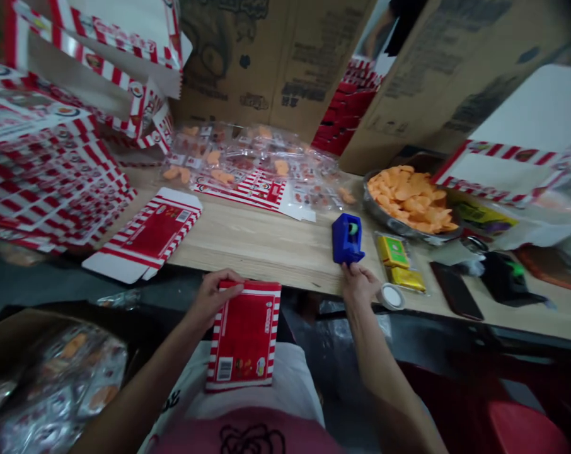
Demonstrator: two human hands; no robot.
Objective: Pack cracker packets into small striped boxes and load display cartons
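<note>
My left hand (214,297) is closed on the upper left edge of a red box with white stripes (246,337). The box lies over my lap, its barcode at the lower left. At the table's front edge my right hand (360,285) has its fingertips pinched together at the front lip of a blue tape dispenser (346,238). Any tape between those fingers is too thin to make out. A roll with a greenish core sits in the dispenser. Just right of my right hand lies a white round roll (391,296).
Striped cartons (53,170) are stacked at the left, near a flat box (148,233). Clear packets (248,157) lie behind. At the right are a bowl of orange pieces (408,198), yellow packs (401,261), a phone (455,290) and a black dispenser (507,277).
</note>
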